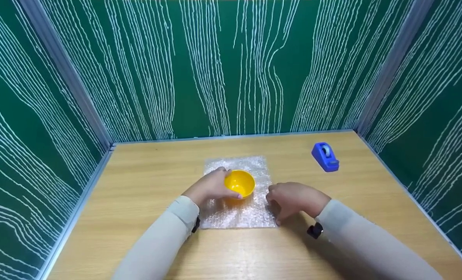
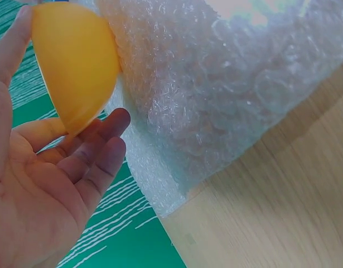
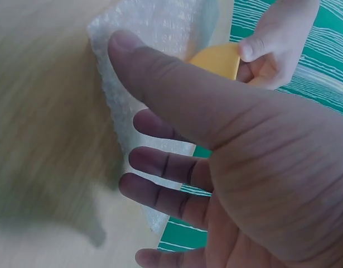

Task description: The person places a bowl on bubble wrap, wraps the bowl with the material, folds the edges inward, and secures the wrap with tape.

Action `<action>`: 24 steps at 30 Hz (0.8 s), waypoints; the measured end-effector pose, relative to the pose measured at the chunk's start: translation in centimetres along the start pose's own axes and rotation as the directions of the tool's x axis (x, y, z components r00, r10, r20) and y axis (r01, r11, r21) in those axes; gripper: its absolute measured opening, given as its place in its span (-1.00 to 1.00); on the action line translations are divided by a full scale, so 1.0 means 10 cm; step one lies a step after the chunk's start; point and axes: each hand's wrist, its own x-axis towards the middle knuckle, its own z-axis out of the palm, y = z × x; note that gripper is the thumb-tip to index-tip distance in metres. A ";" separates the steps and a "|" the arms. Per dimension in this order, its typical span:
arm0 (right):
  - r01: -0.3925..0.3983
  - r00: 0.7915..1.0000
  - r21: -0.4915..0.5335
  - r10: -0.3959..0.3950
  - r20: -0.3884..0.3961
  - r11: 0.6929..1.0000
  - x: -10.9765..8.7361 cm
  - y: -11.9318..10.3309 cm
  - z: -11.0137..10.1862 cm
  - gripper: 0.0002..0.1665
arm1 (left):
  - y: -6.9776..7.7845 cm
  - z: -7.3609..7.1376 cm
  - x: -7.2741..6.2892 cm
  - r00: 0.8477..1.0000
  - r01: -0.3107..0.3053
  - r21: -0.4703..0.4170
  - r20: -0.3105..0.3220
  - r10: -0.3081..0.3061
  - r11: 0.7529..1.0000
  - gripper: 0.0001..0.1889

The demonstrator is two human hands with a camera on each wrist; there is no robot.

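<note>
A small yellow bowl [image 1: 242, 182] is over the middle of a sheet of bubble wrap [image 1: 237, 217] on the table. My left hand [image 1: 212, 186] holds the bowl by its left side, thumb and index finger at the rim. In the left wrist view the bowl [image 2: 76, 61] shows its rounded outside close to the bubble wrap [image 2: 216, 89], the other fingers bent beneath it. My right hand [image 1: 296, 197] is at the right edge of the sheet. Its fingers are spread and loosely bent with nothing between them in the right wrist view, the thumb [image 3: 160, 72] overlapping the sheet.
A blue tape dispenser [image 1: 326, 158] with a roll in it stands at the back right of the wooden table [image 1: 149, 182]. Green walls [image 1: 250, 70] with white wavy lines enclose the table at the back and both sides.
</note>
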 end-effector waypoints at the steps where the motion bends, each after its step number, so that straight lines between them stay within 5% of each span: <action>1: 0.007 1.000 -0.007 -0.007 0.001 1.000 0.00 0.00 0.01 -0.39 | 0.00 0.00 0.00 1.000 0.000 0.000 -0.001 0.000 1.000 0.20; 14: 0.044 0.999 -0.106 -0.043 0.014 0.993 0.02 -0.06 0.04 -0.32 | 0.01 -0.01 0.00 1.000 0.012 0.015 0.002 -0.012 1.000 0.19; 24: -0.022 0.999 -0.077 0.025 0.045 0.997 0.05 -0.09 0.04 -0.35 | 0.02 -0.01 -0.01 1.000 0.013 0.004 0.002 -0.013 1.000 0.18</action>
